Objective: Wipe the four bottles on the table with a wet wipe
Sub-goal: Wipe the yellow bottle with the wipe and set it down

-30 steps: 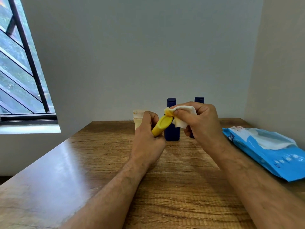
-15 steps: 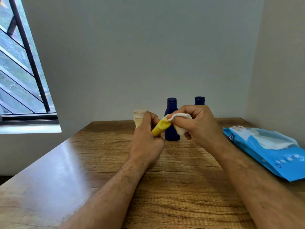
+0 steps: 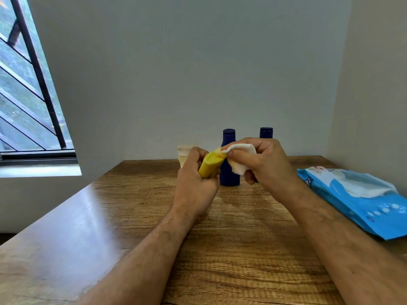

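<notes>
My left hand [image 3: 193, 183] grips a yellow bottle [image 3: 211, 165], tilted with its top pointing up and to the right. My right hand [image 3: 262, 161] pinches a white wet wipe [image 3: 240, 158] against the top end of the yellow bottle. Behind my hands a dark blue bottle [image 3: 229, 159] stands upright on the wooden table [image 3: 220, 227]. A second dark blue bottle [image 3: 266, 132] shows only its cap above my right hand. A cream bottle [image 3: 184, 154] stands behind my left hand, partly hidden.
A blue pack of wet wipes [image 3: 356, 199] lies at the table's right edge, a wipe sticking out of its opening. Grey walls close off the back and right. A barred window [image 3: 28, 89] is at the left.
My right hand has rubbed the wipe down along the yellow bottle's top and back up again. My left hand has kept the bottle almost still.
</notes>
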The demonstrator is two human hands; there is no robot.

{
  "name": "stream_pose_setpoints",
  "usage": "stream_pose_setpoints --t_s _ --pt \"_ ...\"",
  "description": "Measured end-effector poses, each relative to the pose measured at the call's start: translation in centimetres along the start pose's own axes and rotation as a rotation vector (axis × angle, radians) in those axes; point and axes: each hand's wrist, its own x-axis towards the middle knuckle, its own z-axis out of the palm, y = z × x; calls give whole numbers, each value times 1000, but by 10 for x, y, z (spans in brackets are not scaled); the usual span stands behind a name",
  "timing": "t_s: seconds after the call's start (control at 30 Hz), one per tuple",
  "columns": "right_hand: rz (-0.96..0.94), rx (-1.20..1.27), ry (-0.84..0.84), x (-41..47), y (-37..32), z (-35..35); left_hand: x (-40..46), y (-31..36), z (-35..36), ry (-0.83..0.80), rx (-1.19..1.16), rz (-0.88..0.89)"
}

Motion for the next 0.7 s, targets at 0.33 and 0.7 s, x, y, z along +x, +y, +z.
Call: stream_pose_setpoints --t_s 0.33,0.7 --pt "-29 65 83 1 1 -2 0 11 -5 -218 -727 -252" --pt "-92 -56 21 -2 0 1 3 14 -4 -115 -829 -247"
